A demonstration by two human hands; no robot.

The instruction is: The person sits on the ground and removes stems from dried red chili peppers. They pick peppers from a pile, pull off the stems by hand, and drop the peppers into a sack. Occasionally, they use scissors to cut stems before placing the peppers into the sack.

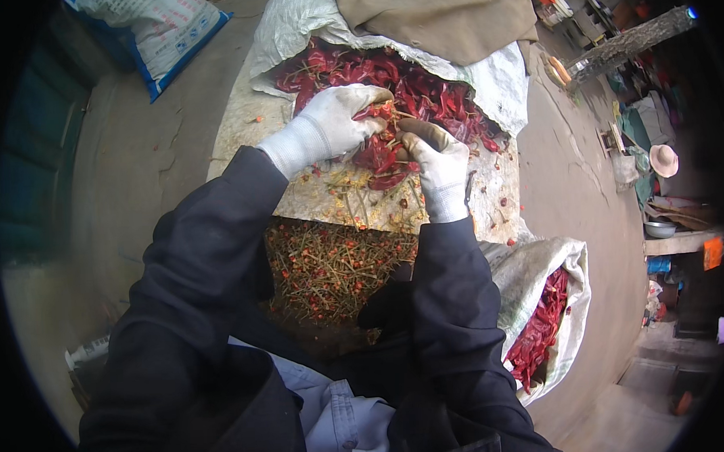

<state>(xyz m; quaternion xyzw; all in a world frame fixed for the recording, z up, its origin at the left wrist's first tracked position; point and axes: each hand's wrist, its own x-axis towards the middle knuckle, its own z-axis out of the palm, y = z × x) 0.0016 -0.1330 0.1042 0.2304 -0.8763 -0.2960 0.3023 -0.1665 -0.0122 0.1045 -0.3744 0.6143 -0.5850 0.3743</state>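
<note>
My left hand (348, 120), in a white work glove with soiled fingertips, grips a broken dried red chilli (383, 111) with pale seeds showing. Close beside it, my right hand (438, 156) wears a matching glove; its fingers curl in at the chillies and hide what, if anything, they pinch. More dried red chillies (376, 156) lie just under both hands on a pale, worn board (312, 195) strewn with seeds and stem pieces. Beyond the hands, a white woven sack (501, 89) lies on its side with its mouth towards me, spilling a heap of chillies (343, 66).
Below the board's near edge lies a pile of stems and caps (333, 269). A second woven sack (572, 253) of chillies stands at my right. Brown cloth (438, 16) covers the far sack. A printed sack (165, 28) is at upper left; a wooden post (627, 45) is at upper right.
</note>
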